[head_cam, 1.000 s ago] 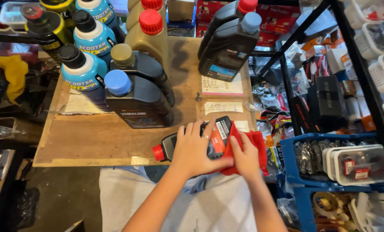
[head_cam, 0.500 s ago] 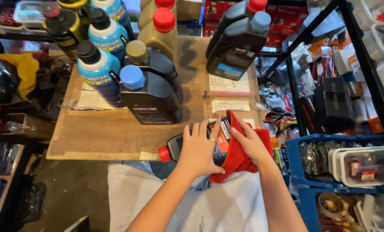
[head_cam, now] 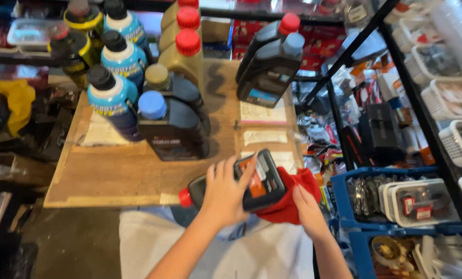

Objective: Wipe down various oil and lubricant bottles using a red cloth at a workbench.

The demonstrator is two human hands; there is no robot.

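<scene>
Head view, near edge first: my left hand (head_cam: 224, 192) lies spread over a dark oil bottle (head_cam: 251, 182) with a red cap (head_cam: 185, 197), fingers curled round its upper side, gripping it on its side just off the front edge of the wooden table (head_cam: 127, 175). My right hand (head_cam: 307, 209) sits below and to the right, closed on a red cloth (head_cam: 287, 201) pressed against the bottle's base end. Risk as I judge it: the bottle hangs over my lap, not the board, so a slick surface or a hard wipe could twist it out of my one-hand hold. Farther back, upright bottles crowd the table; the blue-capped dark bottle (head_cam: 171, 126) stands nearest, and a swung elbow could topple it.
</scene>
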